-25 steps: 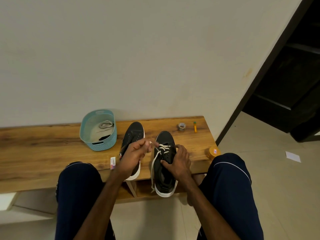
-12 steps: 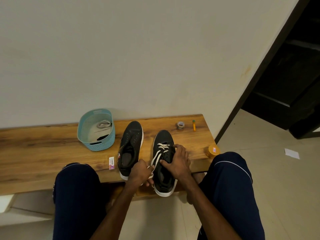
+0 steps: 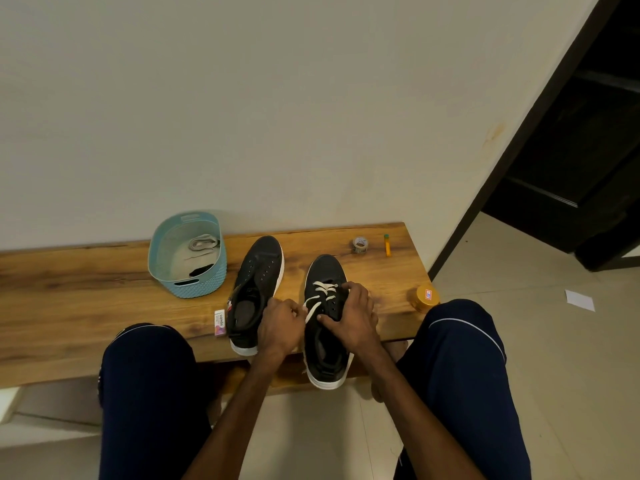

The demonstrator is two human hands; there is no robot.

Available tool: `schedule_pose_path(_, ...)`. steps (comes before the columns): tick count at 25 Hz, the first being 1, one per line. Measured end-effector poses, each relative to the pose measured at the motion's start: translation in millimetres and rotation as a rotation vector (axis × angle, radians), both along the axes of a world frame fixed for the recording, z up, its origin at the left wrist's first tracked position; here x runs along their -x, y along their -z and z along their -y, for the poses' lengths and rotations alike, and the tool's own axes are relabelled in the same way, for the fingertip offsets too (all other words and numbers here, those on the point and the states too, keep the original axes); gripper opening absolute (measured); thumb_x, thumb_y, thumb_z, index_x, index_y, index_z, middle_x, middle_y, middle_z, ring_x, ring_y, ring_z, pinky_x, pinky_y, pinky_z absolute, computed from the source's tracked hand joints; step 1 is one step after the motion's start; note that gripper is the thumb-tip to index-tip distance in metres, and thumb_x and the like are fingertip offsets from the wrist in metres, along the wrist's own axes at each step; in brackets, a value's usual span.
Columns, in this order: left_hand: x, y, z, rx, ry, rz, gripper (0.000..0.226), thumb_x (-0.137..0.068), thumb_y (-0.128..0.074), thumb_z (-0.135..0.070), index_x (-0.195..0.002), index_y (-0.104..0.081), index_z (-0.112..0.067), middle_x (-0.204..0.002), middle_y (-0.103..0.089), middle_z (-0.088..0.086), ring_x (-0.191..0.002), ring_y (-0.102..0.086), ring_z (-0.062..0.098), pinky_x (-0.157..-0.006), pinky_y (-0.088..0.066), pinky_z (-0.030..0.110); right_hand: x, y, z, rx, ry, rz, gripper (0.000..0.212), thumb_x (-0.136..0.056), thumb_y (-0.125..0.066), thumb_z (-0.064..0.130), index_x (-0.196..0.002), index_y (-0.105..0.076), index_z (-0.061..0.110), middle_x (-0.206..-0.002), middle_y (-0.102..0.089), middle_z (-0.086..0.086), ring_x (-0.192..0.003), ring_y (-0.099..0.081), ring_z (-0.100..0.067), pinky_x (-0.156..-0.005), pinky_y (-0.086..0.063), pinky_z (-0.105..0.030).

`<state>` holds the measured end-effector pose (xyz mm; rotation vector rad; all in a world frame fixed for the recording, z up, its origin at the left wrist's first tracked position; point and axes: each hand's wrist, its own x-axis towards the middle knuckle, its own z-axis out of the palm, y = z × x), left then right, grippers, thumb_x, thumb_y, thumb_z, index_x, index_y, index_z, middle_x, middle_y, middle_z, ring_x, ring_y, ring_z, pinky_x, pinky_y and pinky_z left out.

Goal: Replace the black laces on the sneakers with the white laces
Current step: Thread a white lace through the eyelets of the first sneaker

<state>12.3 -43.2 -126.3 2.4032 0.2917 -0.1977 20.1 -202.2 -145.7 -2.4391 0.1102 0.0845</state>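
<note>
1. Sitting on table (image 3: 86, 282), heel over near edge: laced sneaker (image 3: 325, 271), white lace (image 3: 323, 289) through front eyelets only.
2. Pinching loose lace end w/ L hand (image 3: 280, 323), fingers curled.
3. Gripping that sneaker's upper w/ R hand (image 3: 353, 317), thumb by eyelets.
4. Just left: unlaced sneaker (image 3: 259, 268); behind it, basket (image 3: 194, 289).

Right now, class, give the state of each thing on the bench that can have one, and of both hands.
Left black white-soled sneaker: unlaced, eyelets empty.
Right black white-soled sneaker: partly laced, toe-end eyelets only.
White lace: threaded through the right sneaker, one end pinched.
Left hand: pinches the white lace.
Right hand: grips the right sneaker.
Blue plastic basket: holds a pale bundled lace and something black.
</note>
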Motion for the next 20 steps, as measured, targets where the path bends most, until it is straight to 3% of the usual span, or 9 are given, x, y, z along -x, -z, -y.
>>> schedule_pose_path(3,-5.9,-23.5,-4.4,0.515,-0.108,0.025,0.037,-0.094,-0.051,-0.030,-0.064,-0.066,-0.014,-0.067,-0.062,0.004,-0.064,-0.058,0.018,-0.069,-0.050,0.047,0.0,-8.0,-2.5,0.006,-0.051,0.049,0.079,-0.076,-0.081,0.040,-0.136,-0.033,0.023,-0.142,-0.034,0.001,-0.131,-0.032,-0.022,-0.105,-0.036,-0.048)
schedule_pose_path(5,-7.5,-42.3,-9.3,0.858,-0.200,-0.081,0.036,-0.099,-0.052,-0.033,-0.074,-0.074,-0.018,-0.080,-0.071,-0.001,-0.080,-0.064,0.014,-0.078,-0.048,0.042,1.3,-13.8,-4.7,0.023,-0.094,0.077,0.079,-0.077,-0.081,0.038,-0.138,-0.033,0.024,-0.144,-0.033,0.001,-0.133,-0.031,-0.021,-0.108,-0.033,-0.049)
schedule_pose_path(7,-8.7,-48.6,-17.2,1.154,-0.205,-0.151,0.037,-0.101,-0.049,-0.040,-0.090,-0.075,-0.017,-0.100,-0.072,0.004,-0.097,-0.065,0.020,-0.089,-0.051,0.046,4.1,-19.1,-9.4,0.026,-0.114,0.095,0.075,-0.079,-0.079,0.037,-0.138,-0.035,0.024,-0.143,-0.036,0.002,-0.132,-0.032,-0.020,-0.109,-0.033,-0.046)
schedule_pose_path(10,-8.5,-51.2,-19.9,1.536,-0.226,-0.160,0.038,-0.099,-0.048,-0.041,-0.101,-0.069,-0.010,-0.106,-0.070,0.009,-0.103,-0.066,0.024,-0.096,-0.052,0.050,13.4,-21.7,-22.3,-0.081,-0.076,0.247,0.043,-0.091,-0.069,0.029,-0.128,-0.049,0.020,-0.128,-0.051,0.002,-0.117,-0.043,-0.015,-0.101,-0.041,-0.042)
schedule_pose_path(12,-8.1,-49.2,-18.0,1.559,-0.197,-0.099,0.033,-0.096,-0.054,-0.034,-0.111,-0.066,-0.007,-0.115,-0.067,0.013,-0.108,-0.064,0.026,-0.097,-0.053,0.046,22.7,-28.5,-33.6,-0.307,-0.083,0.260,0.019,-0.099,-0.055,0.025,-0.119,-0.057,0.022,-0.115,-0.059,0.007,-0.107,-0.051,-0.009,-0.094,-0.047,-0.040)
schedule_pose_path(15,-7.6,-50.8,-17.4,1.529,-0.208,0.008,0.030,-0.091,-0.059,-0.021,-0.114,-0.064,-0.003,-0.120,-0.066,0.015,-0.108,-0.066,0.025,-0.093,-0.056,0.039,34.9,-42.6,-46.0,-0.629,-0.219,-0.007,0.025,-0.105,-0.046,0.029,-0.127,-0.056,0.031,-0.109,-0.065,0.021,-0.105,-0.060,0.001,-0.095,-0.048,-0.025)
schedule_pose_path(17,-7.6,-50.9,-21.0,1.529,-0.314,0.066,0.022,-0.093,-0.058,-0.016,-0.109,-0.066,-0.004,-0.112,-0.069,0.013,-0.102,-0.068,0.024,-0.088,-0.059,0.035,33.8,-42.6,-42.2,-0.695,-0.283,-0.129,0.020,-0.104,-0.049,0.026,-0.120,-0.060,0.027,-0.090,-0.071,0.012,-0.091,-0.067,-0.003,-0.092,-0.050,-0.028)
schedule_pose_path(20,-10.8,-46.0,-30.9,1.460,-0.505,0.139,0.014,-0.099,-0.055,-0.013,-0.105,-0.065,-0.005,-0.107,-0.069,0.012,-0.097,-0.069,0.024,-0.080,-0.061,0.034,23.1,-43.9,-21.0,-0.657,-0.311,-0.154,0.015,-0.102,-0.053,0.021,-0.101,-0.067,0.017,-0.070,-0.064,0.005,-0.069,-0.060,-0.007,-0.076,-0.048,-0.028)
